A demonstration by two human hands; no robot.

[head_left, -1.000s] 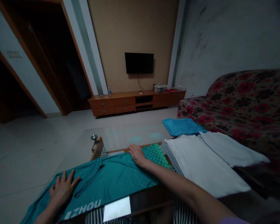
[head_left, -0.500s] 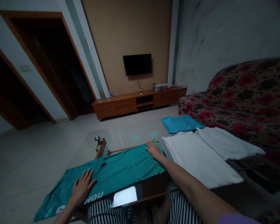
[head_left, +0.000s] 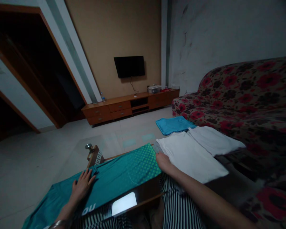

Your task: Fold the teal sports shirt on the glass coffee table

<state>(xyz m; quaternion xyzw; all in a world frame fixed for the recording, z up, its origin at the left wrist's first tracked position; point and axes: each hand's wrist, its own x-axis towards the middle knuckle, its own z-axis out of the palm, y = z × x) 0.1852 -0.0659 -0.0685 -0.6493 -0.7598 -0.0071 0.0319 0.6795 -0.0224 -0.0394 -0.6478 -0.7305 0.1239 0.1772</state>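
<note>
A teal garment with white lettering lies spread across a glass-topped table. My left hand rests flat on its left part, fingers apart. At the garment's right end, where the dotted teal fabric stops, my right hand presses down with fingers apart, next to a folded white cloth. Neither hand grips anything.
A second white cloth and a blue folded cloth lie by the flowered sofa. A low wooden TV cabinet and wall TV stand at the far wall. Striped fabric covers my lap. Dark doorways open on the left.
My right hand has slid rightward along the teal garment to its right end. My left hand has moved right and farther up the garment. The view has shifted.
</note>
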